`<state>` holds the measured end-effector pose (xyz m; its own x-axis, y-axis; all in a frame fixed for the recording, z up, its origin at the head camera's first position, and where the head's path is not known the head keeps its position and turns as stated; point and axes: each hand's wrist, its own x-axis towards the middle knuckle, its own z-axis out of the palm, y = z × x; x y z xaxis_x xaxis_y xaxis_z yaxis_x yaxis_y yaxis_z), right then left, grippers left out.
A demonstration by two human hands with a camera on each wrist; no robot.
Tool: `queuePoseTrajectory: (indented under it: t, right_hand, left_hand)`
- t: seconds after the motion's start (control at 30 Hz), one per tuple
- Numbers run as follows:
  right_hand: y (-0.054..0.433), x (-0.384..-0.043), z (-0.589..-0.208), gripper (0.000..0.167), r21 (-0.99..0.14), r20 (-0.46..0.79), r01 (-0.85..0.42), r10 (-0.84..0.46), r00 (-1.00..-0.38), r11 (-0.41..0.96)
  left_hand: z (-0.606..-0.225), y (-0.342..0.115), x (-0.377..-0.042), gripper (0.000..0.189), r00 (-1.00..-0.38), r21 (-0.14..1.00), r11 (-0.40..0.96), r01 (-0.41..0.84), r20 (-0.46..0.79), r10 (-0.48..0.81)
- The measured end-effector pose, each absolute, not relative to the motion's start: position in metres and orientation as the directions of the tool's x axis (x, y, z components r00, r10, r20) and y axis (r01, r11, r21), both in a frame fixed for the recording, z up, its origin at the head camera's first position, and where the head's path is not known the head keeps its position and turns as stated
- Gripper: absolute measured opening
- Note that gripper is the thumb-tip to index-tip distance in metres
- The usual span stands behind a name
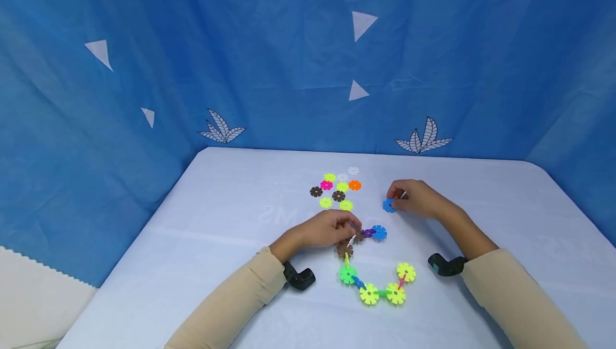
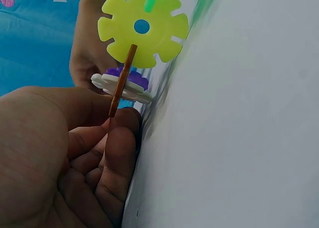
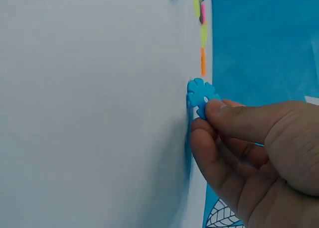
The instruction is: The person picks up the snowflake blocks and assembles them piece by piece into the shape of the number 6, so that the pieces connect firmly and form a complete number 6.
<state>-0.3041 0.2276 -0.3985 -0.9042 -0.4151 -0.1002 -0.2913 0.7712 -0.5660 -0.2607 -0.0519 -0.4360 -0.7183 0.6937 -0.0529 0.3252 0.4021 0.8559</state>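
Only head view shows the chain (image 1: 348, 274) curving from the left hand (image 1: 323, 229)

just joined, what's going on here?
At a white table, a person's left grip pinches a brown disc that is part of a curved chain of notched discs. Their right grip holds a blue disc, which is not joined to the chain. Beyond the left grip lies a cluster of loose discs, among them yellow, brown and orange ones.

Disc chain (image 1: 369, 299) on table (image 1: 231, 178), loose discs (image 1: 342, 189) behind it (slightly left), curtain (image 1: 303, 44) beyond
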Motion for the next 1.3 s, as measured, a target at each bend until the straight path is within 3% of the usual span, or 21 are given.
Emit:
queuePoseTrajectory:
  t: [0.23,0.47,1.3]
  right_hand:
    - [0.234,-0.265,-0.400,0.014,-0.657,-0.050,-0.277,-0.408,-0.912,0.701]
    - [0.233,-0.239,-0.398,0.016,-0.691,-0.101,-0.251,-0.434,-0.895,0.678]
    - [0.211,-0.221,-0.406,0.020,-0.573,-0.016,-0.345,-0.431,-0.902,0.743]
  left_hand:
    - [-0.438,-0.052,-0.262,0.024,-0.715,0.848,0.407,0.341,-0.047,0.698]
    - [-0.438,-0.053,-0.263,0.026,-0.699,0.839,0.402,0.366,-0.037,0.714]
    - [-0.437,-0.053,-0.262,0.036,-0.680,0.789,0.436,0.432,-0.032,0.732]
